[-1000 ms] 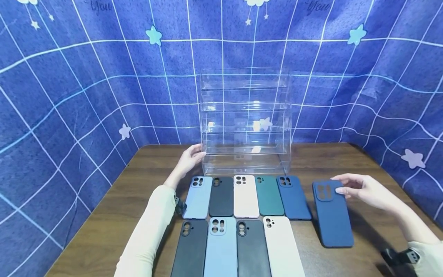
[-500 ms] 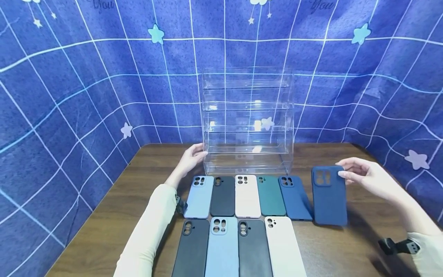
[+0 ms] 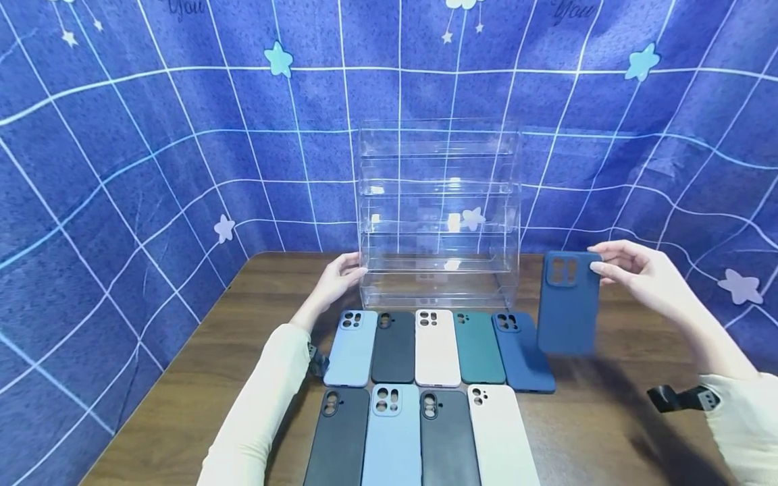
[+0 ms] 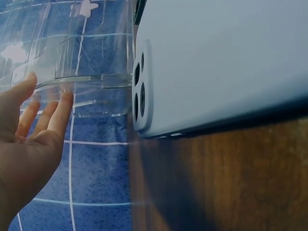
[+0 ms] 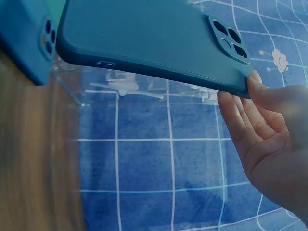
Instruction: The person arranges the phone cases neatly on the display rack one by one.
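My right hand [image 3: 641, 273] pinches a dark blue phone case [image 3: 568, 314] by its upper right edge, thumb on the near face. The case hangs upright above the table, its camera cutouts at the top; the right wrist view shows the grip at that corner, beside the cutouts. At the left side of a clear tiered display rack [image 3: 439, 265], my left hand [image 3: 335, 278] holds the lower side edge between thumb and fingers. In the left wrist view, the thumb and fingertips lie against the transparent rack [image 4: 91, 79]. The rack's tiers hold nothing.
In front of the rack, phone cases lie in two rows: light blue [image 3: 351, 347], black [image 3: 393, 347], pink [image 3: 437, 347], green [image 3: 480, 347] and dark blue [image 3: 524, 358] behind; several more, including a white case [image 3: 501, 435], nearer. A blue patterned cloth [image 3: 182, 135] hangs behind the wooden table [image 3: 200, 405].
My right hand has lifted the dark blue phone case up and away from the front of the table, towards the rack's height. The left hand stays at the rack's side.
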`<state>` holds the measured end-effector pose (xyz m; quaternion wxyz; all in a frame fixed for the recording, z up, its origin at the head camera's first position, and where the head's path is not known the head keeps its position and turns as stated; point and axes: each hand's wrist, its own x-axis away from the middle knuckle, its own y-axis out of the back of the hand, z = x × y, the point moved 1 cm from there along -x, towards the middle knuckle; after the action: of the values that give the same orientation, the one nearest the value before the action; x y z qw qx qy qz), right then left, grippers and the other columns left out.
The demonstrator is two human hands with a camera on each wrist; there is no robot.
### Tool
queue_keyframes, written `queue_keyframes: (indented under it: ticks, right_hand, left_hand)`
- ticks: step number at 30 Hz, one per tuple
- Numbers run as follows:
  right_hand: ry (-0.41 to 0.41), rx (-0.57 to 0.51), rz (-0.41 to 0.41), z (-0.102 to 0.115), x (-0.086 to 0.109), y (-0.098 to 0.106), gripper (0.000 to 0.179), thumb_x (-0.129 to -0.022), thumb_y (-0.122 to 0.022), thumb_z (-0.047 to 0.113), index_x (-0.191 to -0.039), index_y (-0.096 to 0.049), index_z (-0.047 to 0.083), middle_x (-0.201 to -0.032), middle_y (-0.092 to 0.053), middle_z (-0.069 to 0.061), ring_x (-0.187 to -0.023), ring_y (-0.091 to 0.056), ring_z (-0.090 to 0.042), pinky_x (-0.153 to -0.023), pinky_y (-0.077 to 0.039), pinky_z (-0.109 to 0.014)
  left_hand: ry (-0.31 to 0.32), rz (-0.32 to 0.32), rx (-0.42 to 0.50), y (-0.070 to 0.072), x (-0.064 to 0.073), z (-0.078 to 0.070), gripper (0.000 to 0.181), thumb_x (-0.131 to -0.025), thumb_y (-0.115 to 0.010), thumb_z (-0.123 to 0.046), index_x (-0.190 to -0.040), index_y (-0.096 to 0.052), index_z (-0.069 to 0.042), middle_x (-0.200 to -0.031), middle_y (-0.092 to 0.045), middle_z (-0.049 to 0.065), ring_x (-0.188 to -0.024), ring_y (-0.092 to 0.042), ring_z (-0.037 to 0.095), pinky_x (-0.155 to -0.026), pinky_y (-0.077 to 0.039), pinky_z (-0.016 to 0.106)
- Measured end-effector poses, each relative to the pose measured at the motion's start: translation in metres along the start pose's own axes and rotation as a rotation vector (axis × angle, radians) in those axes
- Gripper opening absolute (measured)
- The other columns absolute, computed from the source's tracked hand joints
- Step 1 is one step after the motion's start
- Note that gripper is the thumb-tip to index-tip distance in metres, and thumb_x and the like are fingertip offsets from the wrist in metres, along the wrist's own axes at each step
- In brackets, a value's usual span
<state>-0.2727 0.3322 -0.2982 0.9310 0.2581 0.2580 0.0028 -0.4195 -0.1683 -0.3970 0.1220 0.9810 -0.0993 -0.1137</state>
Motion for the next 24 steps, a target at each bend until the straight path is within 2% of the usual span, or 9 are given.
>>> queue_keyframes:
  ticks: [1,5,7,11,16,18,20,22,24]
  right_hand:
    - [0.006,-0.003,-0.005,0.002,-0.004,0.0,0.024,-0.089,-0.058,-0.003,-0.11,-0.062,0.009,-0.084,-0.068,0.018,-0.071,-0.065,0.002,-0.062,-0.054,-0.016]
    - [0.02,-0.029,-0.028,0.011,-0.017,-0.001,0.023,-0.09,-0.058,-0.002,-0.111,-0.061,0.006,-0.087,-0.068,0.018,-0.073,-0.066,0.002,-0.063,-0.055,-0.017]
    - [0.019,-0.043,-0.04,0.016,-0.024,-0.001,0.023,-0.09,-0.058,0.0,-0.111,-0.062,0.009,-0.087,-0.068,0.017,-0.073,-0.066,0.002,-0.063,-0.055,-0.018]
    - [0.03,-0.072,-0.088,0.025,-0.037,-0.002,0.024,-0.089,-0.06,0.001,-0.11,-0.063,0.013,-0.084,-0.068,0.017,-0.071,-0.066,0.003,-0.06,-0.054,-0.016]
    - [0.066,-0.274,-0.147,0.035,-0.058,-0.001,0.025,-0.086,-0.062,-0.003,-0.108,-0.066,0.009,-0.085,-0.068,0.008,-0.071,-0.067,0.0,-0.061,-0.056,-0.018]
    - [0.071,-0.283,-0.169,0.04,-0.066,0.0,0.026,-0.085,-0.063,-0.003,-0.109,-0.067,0.008,-0.085,-0.067,0.007,-0.07,-0.067,-0.001,-0.061,-0.056,-0.018]
    - [0.071,-0.241,-0.189,0.046,-0.074,0.001,0.027,-0.085,-0.064,-0.001,-0.111,-0.067,0.008,-0.085,-0.066,0.008,-0.067,-0.067,0.0,-0.061,-0.055,-0.017]
    - [0.07,-0.195,-0.208,0.05,-0.081,0.002,0.028,-0.085,-0.065,0.001,-0.112,-0.067,0.008,-0.085,-0.065,0.009,-0.065,-0.066,0.001,-0.061,-0.055,-0.015]
    - [0.071,-0.196,-0.223,0.054,-0.089,0.002,0.028,-0.085,-0.066,0.002,-0.113,-0.066,0.007,-0.085,-0.064,0.009,-0.065,-0.066,0.001,-0.061,-0.055,-0.015]
  left_hand:
    - [-0.005,-0.001,0.0,0.001,-0.001,0.0,0.053,-0.091,-0.062,-0.012,-0.137,-0.04,0.003,-0.135,-0.047,0.026,-0.12,-0.052,0.037,-0.094,-0.05,0.035]
    - [-0.041,-0.016,-0.093,0.003,-0.003,-0.002,0.052,-0.089,-0.064,-0.013,-0.134,-0.044,0.003,-0.134,-0.05,0.025,-0.119,-0.054,0.037,-0.095,-0.049,0.039]
    - [-0.051,-0.035,-0.118,0.005,-0.003,-0.005,0.053,-0.088,-0.066,-0.016,-0.134,-0.045,0.0,-0.133,-0.051,0.022,-0.119,-0.054,0.035,-0.097,-0.048,0.041]
    - [-0.073,-0.069,-0.095,0.006,-0.005,-0.007,0.055,-0.087,-0.067,-0.02,-0.136,-0.045,-0.003,-0.132,-0.054,0.019,-0.12,-0.054,0.032,-0.1,-0.046,0.041]
    - [-0.074,-0.085,-0.06,0.004,-0.005,-0.009,0.056,-0.088,-0.066,-0.019,-0.137,-0.044,-0.001,-0.134,-0.052,0.021,-0.122,-0.053,0.032,-0.099,-0.046,0.038]
    - [-0.069,-0.073,-0.033,0.002,-0.004,-0.011,0.056,-0.089,-0.065,-0.016,-0.137,-0.043,0.001,-0.135,-0.05,0.022,-0.124,-0.05,0.034,-0.1,-0.046,0.039]
    - [-0.07,-0.063,-0.025,0.001,0.001,-0.018,0.056,-0.089,-0.064,-0.013,-0.138,-0.041,0.003,-0.136,-0.048,0.025,-0.125,-0.049,0.036,-0.1,-0.045,0.041]
    - [-0.074,-0.057,-0.037,0.001,0.005,-0.025,0.055,-0.09,-0.063,-0.01,-0.137,-0.041,0.005,-0.136,-0.048,0.026,-0.124,-0.049,0.037,-0.1,-0.045,0.042]
    - [-0.082,-0.055,-0.057,0.001,0.009,-0.031,0.054,-0.09,-0.062,-0.009,-0.137,-0.04,0.006,-0.135,-0.048,0.027,-0.124,-0.049,0.037,-0.1,-0.045,0.042]
